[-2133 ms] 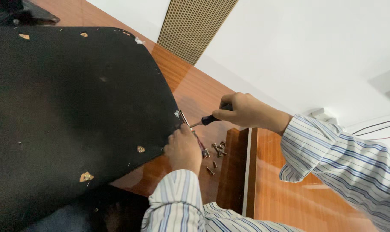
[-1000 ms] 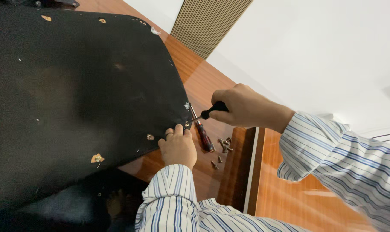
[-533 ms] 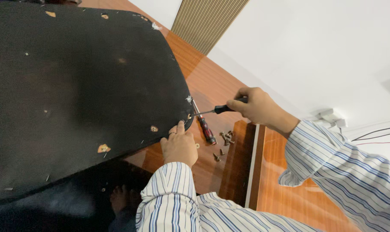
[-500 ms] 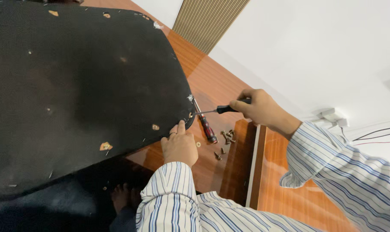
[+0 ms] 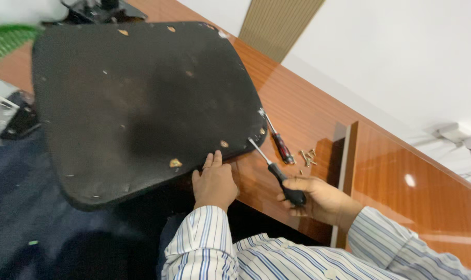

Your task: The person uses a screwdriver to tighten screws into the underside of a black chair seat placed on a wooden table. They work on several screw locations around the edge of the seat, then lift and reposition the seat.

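A large black padded seat panel [image 5: 137, 103], worn with small tan holes, lies partly on a glossy brown wooden desk [image 5: 308, 109]. My left hand [image 5: 213, 181] rests flat against the panel's near edge, fingers together. My right hand [image 5: 318, 197] grips a black-handled screwdriver [image 5: 274, 168], whose tip points at the panel's right edge. A second screwdriver with a red handle [image 5: 279, 142] lies on the desk beside the panel. Several small screws [image 5: 307, 156] are scattered on the desk just right of it.
A raised wooden divider [image 5: 344, 166] crosses the desk right of the screws. A black metal base [image 5: 93, 9] sits at the far end of the panel. Dark floor lies to the lower left. A white socket with cables [image 5: 456, 134] is on the wall side.
My right hand has pulled back toward me and lowered, screwdriver still in it, tip still near the panel edge. The view has shifted, showing the whole panel. My left hand stays on the edge.
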